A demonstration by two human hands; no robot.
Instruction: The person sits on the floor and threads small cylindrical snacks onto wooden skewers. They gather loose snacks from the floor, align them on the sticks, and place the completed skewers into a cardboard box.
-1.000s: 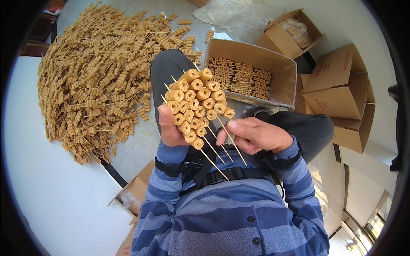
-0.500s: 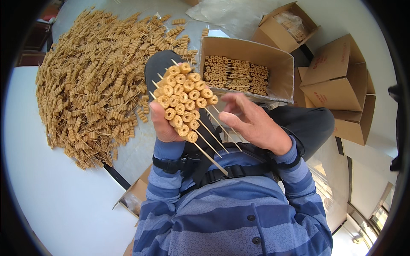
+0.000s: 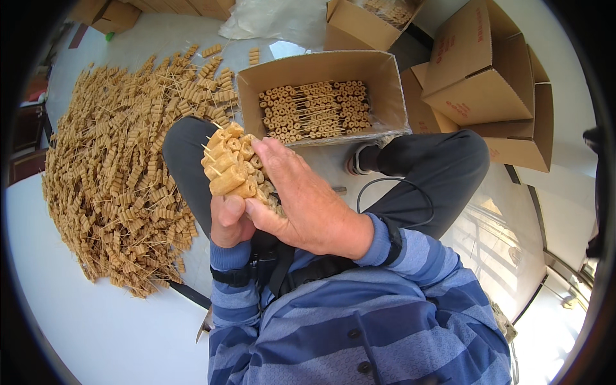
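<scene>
Skewered rolls [image 3: 226,182], gripped by the left fingers [image 3: 227,209], are now also clasped by the right fingers [image 3: 274,159].

From above, I have open room down into the packed carton [image 3: 389,96], whose mouth is uncovered; its upright walls and the skewers [image 3: 316,106] inside limit how deep I can go. The right hand [image 3: 311,204] and a skewer bundle [image 3: 226,168] crowd the space before its front-left corner, with the left knee [image 3: 185,142] beside them. Open floor [image 3: 322,160] in front of it ends at a foot [image 3: 355,162]. Left of it, a heap [image 3: 125,179] blocks low passage; right of it, open boxes [image 3: 471,74] do.
</scene>
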